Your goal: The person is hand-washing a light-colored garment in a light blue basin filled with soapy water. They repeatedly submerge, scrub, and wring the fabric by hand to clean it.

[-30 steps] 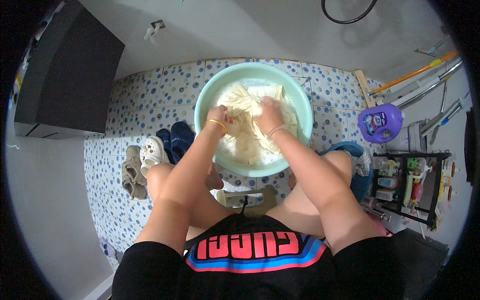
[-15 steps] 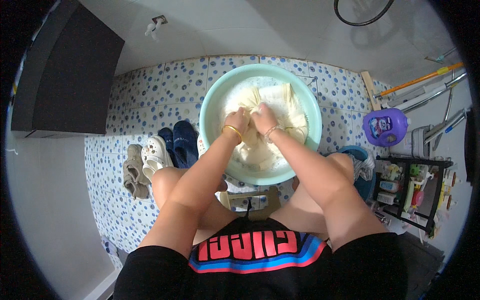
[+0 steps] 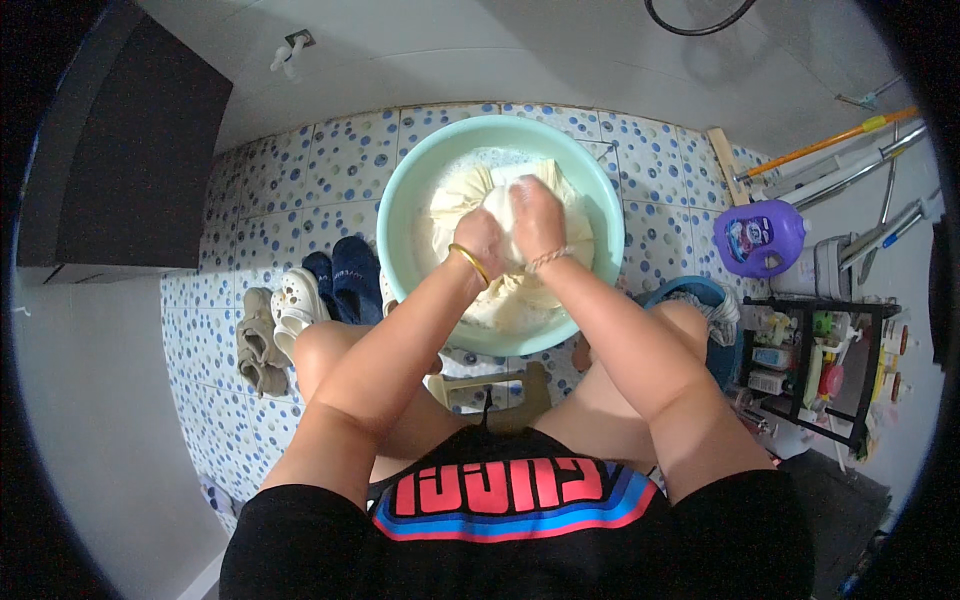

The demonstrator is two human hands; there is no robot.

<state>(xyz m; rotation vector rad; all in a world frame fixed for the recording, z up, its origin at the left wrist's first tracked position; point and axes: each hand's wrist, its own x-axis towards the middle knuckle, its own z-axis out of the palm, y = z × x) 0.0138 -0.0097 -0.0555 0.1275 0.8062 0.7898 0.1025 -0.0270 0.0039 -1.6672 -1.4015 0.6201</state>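
A mint-green basin (image 3: 390,215) stands on the tiled floor, holding cloudy, sudsy water. Pale yellow cloth (image 3: 515,303) lies bunched in it, wet and creased. My left hand (image 3: 481,243), with a gold bangle at the wrist, is closed on the cloth near the basin's middle. Close beside it on the right, my right hand (image 3: 538,215) is closed on the same cloth, a beaded bracelet at its wrist. The right hand is a little blurred. Where the hands meet, folds of cloth bulge between them, and the fingertips are partly hidden.
Dark blue slippers (image 3: 355,280), white clogs (image 3: 293,310) and beige shoes (image 3: 261,345) line the left floor. At right are a purple detergent jug (image 3: 760,238), a blue bucket (image 3: 680,290) with cloth, and a black rack (image 3: 810,375) of bottles. A dark cabinet (image 3: 140,140) juts out at upper left.
My right hand has risen and turned over the cloth, knuckles now up. The hands have come closer together, and the cloth is gathered differently. The whole view has shifted slightly.
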